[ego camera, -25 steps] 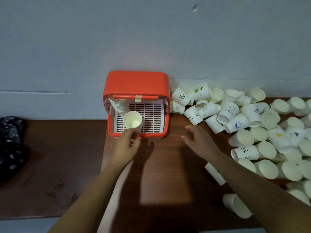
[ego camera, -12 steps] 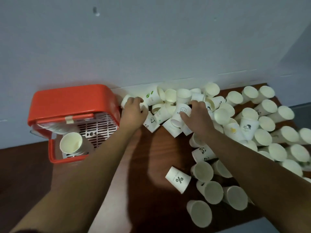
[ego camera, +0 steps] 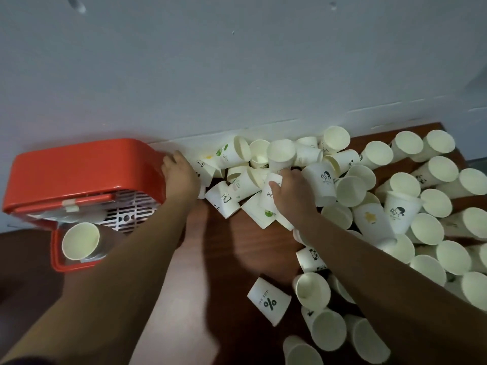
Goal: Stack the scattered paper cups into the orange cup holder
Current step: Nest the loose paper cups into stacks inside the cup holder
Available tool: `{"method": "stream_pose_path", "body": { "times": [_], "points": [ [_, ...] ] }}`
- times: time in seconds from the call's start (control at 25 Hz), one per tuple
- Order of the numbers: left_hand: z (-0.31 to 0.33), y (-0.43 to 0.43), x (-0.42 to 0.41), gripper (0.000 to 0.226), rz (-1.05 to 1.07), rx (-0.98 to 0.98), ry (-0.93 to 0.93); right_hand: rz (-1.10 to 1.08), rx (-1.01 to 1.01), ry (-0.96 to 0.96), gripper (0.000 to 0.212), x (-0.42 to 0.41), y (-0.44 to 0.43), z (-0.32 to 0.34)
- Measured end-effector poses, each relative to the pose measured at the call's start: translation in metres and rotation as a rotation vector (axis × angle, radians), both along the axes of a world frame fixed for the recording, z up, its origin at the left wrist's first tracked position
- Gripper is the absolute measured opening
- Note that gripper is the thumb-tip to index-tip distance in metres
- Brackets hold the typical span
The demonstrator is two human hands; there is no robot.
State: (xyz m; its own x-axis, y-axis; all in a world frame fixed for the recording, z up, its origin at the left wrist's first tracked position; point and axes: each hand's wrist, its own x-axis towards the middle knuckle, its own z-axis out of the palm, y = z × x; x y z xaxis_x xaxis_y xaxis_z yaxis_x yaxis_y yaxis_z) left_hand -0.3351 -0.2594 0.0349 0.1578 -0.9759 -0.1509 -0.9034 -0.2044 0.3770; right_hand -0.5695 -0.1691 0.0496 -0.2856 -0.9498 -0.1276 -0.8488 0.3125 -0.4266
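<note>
A dark wooden table [ego camera: 237, 248] carries scattered paper cups [ego camera: 350, 192] and an orange cup holder [ego camera: 79, 167].

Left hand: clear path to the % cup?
Likely yes. The % cup lies on its side on bare table, nothing on top. The left hand is up by the orange holder; pulling back looks unobstructed. The right hand grips the HELLO cup.

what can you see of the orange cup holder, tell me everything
The orange cup holder is a glossy, plastic-looking box with rounded corners, standing on the dark wooden table against the grey wall, left of the cup pile. Its open front shows a white slotted grille and an orange bar with a pale tape strip. One paper cup lies inside, mouth toward the camera. The left hand is by its right side; contact is unclear.
</note>
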Motion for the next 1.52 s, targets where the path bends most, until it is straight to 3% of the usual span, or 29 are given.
{"method": "stream_pose_path", "body": {
  "times": [0.2,0.48,0.8,1.08,1.12,1.2,1.28,1.52],
  "points": [
    [0.01,0.023,-0.001,0.025,-0.05,-0.084,0.2,0.075,-0.068,-0.211,0.018,-0.002,0.007,0.018],
    [0.051,0.083,0.037,0.009,-0.111,-0.235,0.523,0.071,-0.149,-0.318,0.016,0.038,0.029,0.063],
    [0.083,0.173,0.107,0.024,0.148,-0.107,0.755,0.159,-0.082,-0.436,0.015,0.146,0.066,0.076],
    [0.106,0.21,0.196,0.02,0.197,-0.095,0.919,0.288,-0.048,-0.47,0.024,0.209,0.088,0.095],
    [0.109,0.212,0.21,0.027,0.21,-0.123,0.934,0.299,-0.053,-0.463,0.026,0.218,0.088,0.098],
    [0.103,0.209,0.242,0.052,0.219,-0.182,0.889,0.303,-0.055,-0.456,0.03,0.236,0.087,0.103],
    [0.092,0.2,0.268,0.071,0.208,-0.195,0.71,0.299,-0.055,-0.447,0.033,0.249,0.086,0.106],
    [0.076,0.169,0.279,0.077,0.008,-0.096,0.372,0.243,-0.091,-0.431,0.04,0.266,0.089,0.101]
  ]
}}
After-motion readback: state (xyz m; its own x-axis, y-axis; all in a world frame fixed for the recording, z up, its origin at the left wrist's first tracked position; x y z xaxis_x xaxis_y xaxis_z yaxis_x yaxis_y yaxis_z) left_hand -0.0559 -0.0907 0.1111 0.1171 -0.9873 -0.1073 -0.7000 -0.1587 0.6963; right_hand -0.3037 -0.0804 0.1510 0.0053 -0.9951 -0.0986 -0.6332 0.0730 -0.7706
